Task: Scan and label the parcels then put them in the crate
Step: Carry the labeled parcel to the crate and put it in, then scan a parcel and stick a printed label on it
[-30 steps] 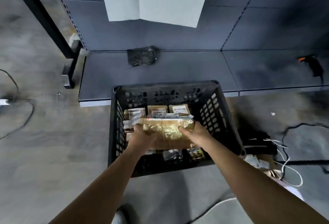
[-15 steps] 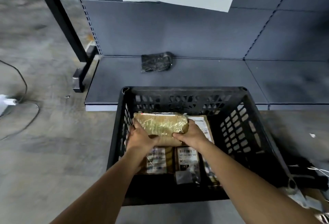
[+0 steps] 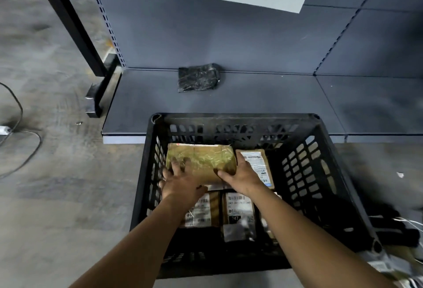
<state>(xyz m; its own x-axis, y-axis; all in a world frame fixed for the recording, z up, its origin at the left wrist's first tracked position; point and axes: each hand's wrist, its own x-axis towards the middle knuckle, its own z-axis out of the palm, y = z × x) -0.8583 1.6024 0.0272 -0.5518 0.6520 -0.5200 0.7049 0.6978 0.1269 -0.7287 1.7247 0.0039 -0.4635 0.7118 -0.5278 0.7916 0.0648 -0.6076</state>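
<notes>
Grey concrete floor (image 3: 57,196), black crate (image 3: 235,117) set on it against a low shelf (image 3: 263,99). Brown tape-wrapped parcel (image 3: 203,159) sits inside the crate at the far-left corner. Left hand (image 3: 183,184): fingers spread flat on the parcel's top. Right hand (image 3: 242,176): fingers curled round the parcel's right end, gripping it. Labelled parcels (image 3: 239,209) lie label-up, nearer the person. Black bag (image 3: 198,77) on the shelf beyond the crate, well apart.

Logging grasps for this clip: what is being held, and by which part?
The tape-wrapped brown parcel, down in the black crate: the right hand grips its right end, the left hand lies spread-fingered on its near-left top.
</notes>
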